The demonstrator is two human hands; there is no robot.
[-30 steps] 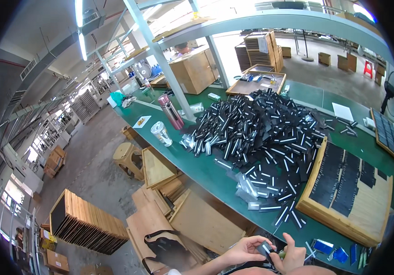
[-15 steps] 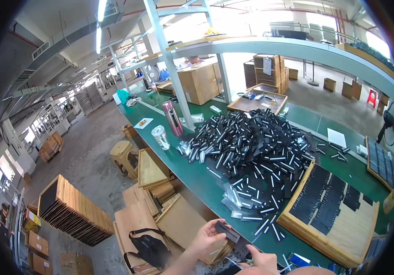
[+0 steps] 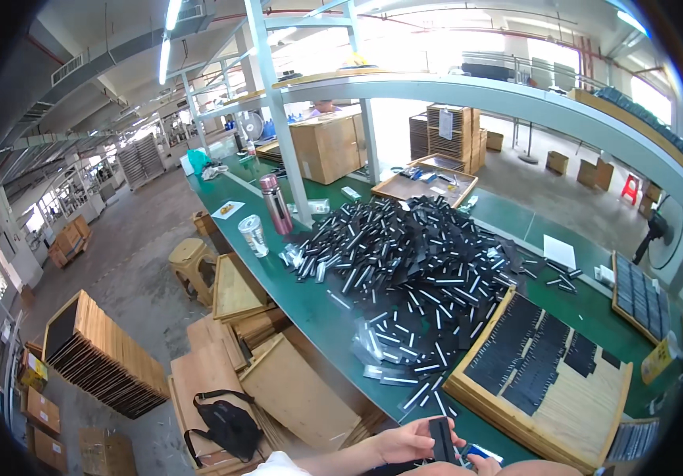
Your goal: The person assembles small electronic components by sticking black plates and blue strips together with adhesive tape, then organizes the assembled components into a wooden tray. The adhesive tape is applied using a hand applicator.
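At the table's near edge, low in the picture, my left hand [image 3: 406, 443] is closed on a flat black rectangular piece [image 3: 441, 441], held tilted up between thumb and fingers. Just right of it is my right hand [image 3: 484, 466], cut off by the lower edge. Its fingers look curled together by the piece's lower end; what they hold is too small to make out. Beyond my hands, a large heap of black pieces with white strips [image 3: 405, 254] covers the green table [image 3: 309, 305]. A wooden tray [image 3: 571, 424] with rows of black pieces sits to the right.
A pink flask [image 3: 275, 205] and a clear cup [image 3: 253, 236] stand left of the heap. A shelf frame [image 3: 278, 119] rises behind. Below left are wooden boards [image 3: 302, 393], a black bag [image 3: 226, 428], a stool [image 3: 192, 262] and stacked trays [image 3: 107, 357]. A small fan [image 3: 656, 230] stands right.
Both hands have moved lower and nearer together, and the left has shifted right. The black piece is now turned more upright. The whole view has swung slightly to the right.
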